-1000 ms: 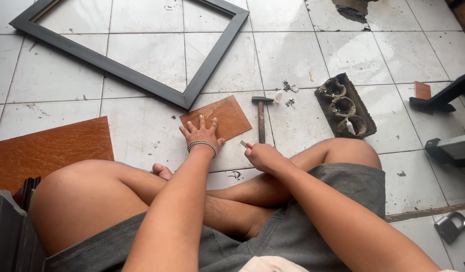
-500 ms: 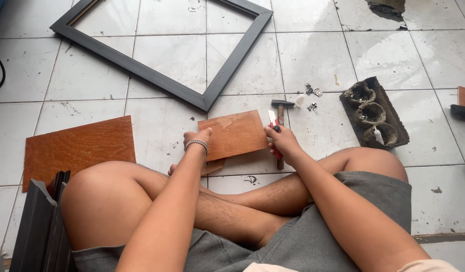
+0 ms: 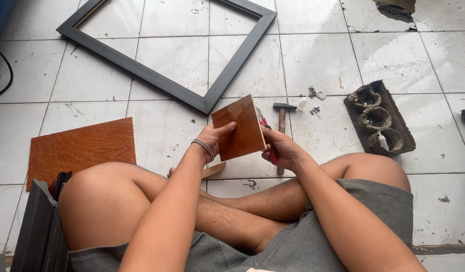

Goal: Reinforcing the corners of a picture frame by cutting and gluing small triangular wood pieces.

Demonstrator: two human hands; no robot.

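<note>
Between both hands' fingers, a thin brown board [image 3: 239, 127] looks stiff and light; left hand [image 3: 212, 138] and right hand [image 3: 282, 150] pinch opposite edges.

The black picture frame [image 3: 202, 95] runs off the top edge, so its far corner cannot be seen. The small brown board [image 3: 240, 128] hides most of the red-handled tool [image 3: 265, 131] behind it, and the right hand [image 3: 283, 151] covers the rest. The hammer [image 3: 282, 126] handle goes under that hand. The little metal bits [image 3: 315, 95] are too small to tell. The dark strips [image 3: 38, 226] are cut off at the bottom left.
</note>
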